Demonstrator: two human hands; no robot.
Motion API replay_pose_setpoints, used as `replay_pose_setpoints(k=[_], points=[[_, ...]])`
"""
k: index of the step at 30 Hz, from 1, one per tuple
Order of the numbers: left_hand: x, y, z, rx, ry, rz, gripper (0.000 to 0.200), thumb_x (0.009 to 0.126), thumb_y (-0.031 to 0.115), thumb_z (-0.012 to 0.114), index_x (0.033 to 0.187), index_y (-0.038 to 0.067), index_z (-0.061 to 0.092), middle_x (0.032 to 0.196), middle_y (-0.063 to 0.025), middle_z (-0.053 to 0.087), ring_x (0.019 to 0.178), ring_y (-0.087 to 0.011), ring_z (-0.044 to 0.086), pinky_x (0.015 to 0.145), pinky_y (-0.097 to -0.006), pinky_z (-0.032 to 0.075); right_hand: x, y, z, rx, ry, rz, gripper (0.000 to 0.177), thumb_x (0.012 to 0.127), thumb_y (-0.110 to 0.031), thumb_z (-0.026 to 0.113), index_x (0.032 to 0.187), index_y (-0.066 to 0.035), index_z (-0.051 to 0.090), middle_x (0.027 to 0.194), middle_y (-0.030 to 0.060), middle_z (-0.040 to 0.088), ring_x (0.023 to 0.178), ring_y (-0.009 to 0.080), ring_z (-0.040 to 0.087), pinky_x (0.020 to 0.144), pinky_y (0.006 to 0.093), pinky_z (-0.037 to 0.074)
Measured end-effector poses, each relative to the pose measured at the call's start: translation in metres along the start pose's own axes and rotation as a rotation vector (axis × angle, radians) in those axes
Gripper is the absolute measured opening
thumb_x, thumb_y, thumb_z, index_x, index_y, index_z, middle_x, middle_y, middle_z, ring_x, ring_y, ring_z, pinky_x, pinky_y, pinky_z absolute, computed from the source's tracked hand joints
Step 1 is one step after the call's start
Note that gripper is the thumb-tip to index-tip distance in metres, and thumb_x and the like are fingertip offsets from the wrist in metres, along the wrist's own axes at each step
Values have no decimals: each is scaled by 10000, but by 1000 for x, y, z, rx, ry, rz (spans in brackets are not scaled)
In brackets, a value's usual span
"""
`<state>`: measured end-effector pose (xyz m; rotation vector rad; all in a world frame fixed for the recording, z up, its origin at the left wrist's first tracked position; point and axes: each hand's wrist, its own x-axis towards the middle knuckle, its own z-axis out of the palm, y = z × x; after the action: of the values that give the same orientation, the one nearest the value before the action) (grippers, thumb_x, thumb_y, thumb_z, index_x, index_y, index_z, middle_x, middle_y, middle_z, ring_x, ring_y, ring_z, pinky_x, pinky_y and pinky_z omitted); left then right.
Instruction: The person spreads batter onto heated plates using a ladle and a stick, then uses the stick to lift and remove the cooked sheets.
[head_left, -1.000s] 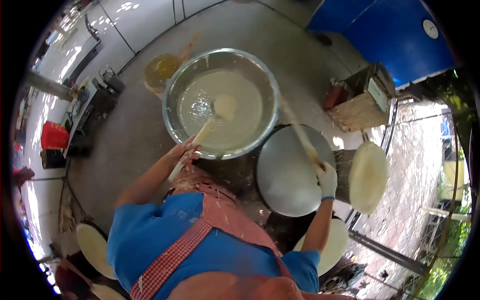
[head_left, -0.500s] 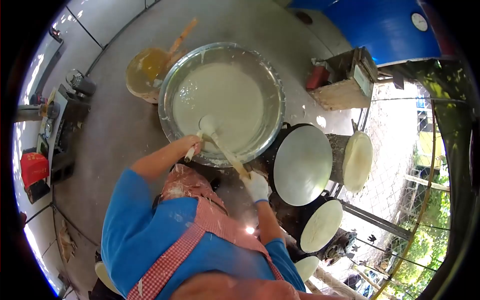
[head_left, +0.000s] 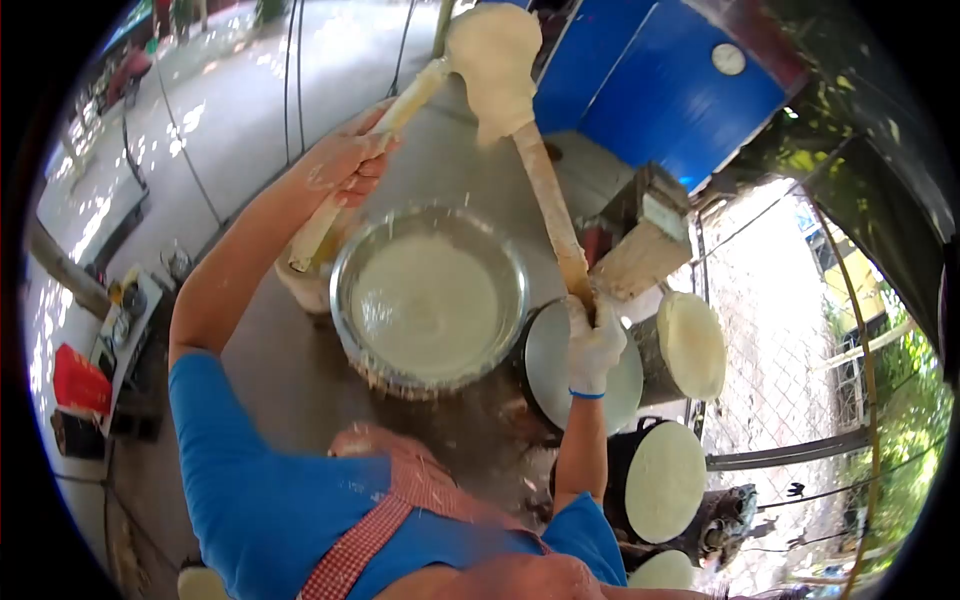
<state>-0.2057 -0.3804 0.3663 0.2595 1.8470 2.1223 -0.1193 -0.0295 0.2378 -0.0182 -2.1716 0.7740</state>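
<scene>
Carefully gripping a pale handle (head_left: 415, 98) with left hand (head_left: 350, 165) and a wooden handle (head_left: 545, 185) with gloved right hand (head_left: 597, 345), hands being apart; having basin (head_left: 511, 290) below and between them; best balancing batter lump (head_left: 492, 60) beyond them steadily; finding no readable writing, even on far dial (head_left: 729, 59).

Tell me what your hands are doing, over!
Left hand gripping pale handle. Gloved right hand gripping wooden handle. Pale mixture coats raised far ends. No obstruction seen over basin.

Single head-worn view, facing forward-down
</scene>
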Motion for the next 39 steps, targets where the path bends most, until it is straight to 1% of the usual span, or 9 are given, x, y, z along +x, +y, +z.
replay_pose_setpoints(k=[6,9,12,18,23,29,32,34,39], points=[[23,-63,-29,71,119,-86,438,904,190,474,1322,195,342,556,43,314,358,-53,252,286,-219,256,-66,5,56,725,-272,445,149,812,-125,646,911,-13,654,659,-18,550,537,64,466,491,235,390],[27,-125,-39,-542,-83,-747,161,924,190,463,787,140,395,558,44,333,378,-40,287,297,-181,250,-146,17,64,466,-502,917,230,789,-226,691,909,-30,678,634,-6,574,509,65,478,447,235,369],[34,-153,-36,-819,-45,-969,257,935,220,477,711,141,378,550,54,304,380,-39,276,287,-180,243,-180,25,24,202,-503,833,232,787,-250,694,855,-29,688,632,5,597,465,76,487,413,250,371],[63,-189,18,-293,-475,-443,216,908,266,508,737,166,423,548,44,299,360,-62,297,253,-232,245,-166,14,-31,398,-313,765,351,812,-325,625,949,-3,655,777,106,652,743,175,604,696,310,470],[75,-275,114,-1078,-526,-1281,156,916,194,476,827,67,468,581,19,336,442,-103,369,382,-254,376,-246,47,-97,205,-507,1098,403,787,-391,617,901,-5,632,750,171,614,741,297,601,668,386,445],[45,-342,224,-1449,-543,-1474,207,950,138,405,763,51,385,632,-4,364,484,-119,376,446,-260,389,-376,76,-217,-373,-456,1094,425,824,-507,551,964,-115,638,879,123,651,841,300,628,718,392,477],[67,-331,269,-1092,-543,-1408,222,943,182,439,757,86,364,582,9,356,441,-97,350,375,-256,331,-382,109,-258,-532,-314,1332,475,787,-531,571,1011,-120,649,887,175,658,862,336,629,747,419,480],[85,-322,302,-327,-506,-873,229,969,261,399,784,125,401,561,3,341,389,-109,309,329,-280,305,-345,113,-264,-470,-88,1228,406,829,-394,591,1040,-50,630,882,215,646,827,334,634,711,400,477],[146,-368,365,36,-400,-604,410,871,147,542,1258,190,414,549,-5,377,353,-115,326,304,-278,296,-292,174,-195,-439,-76,628,331,852,-215,608,1139,-53,570,874,165,656,821,251,643,762,357,492]])
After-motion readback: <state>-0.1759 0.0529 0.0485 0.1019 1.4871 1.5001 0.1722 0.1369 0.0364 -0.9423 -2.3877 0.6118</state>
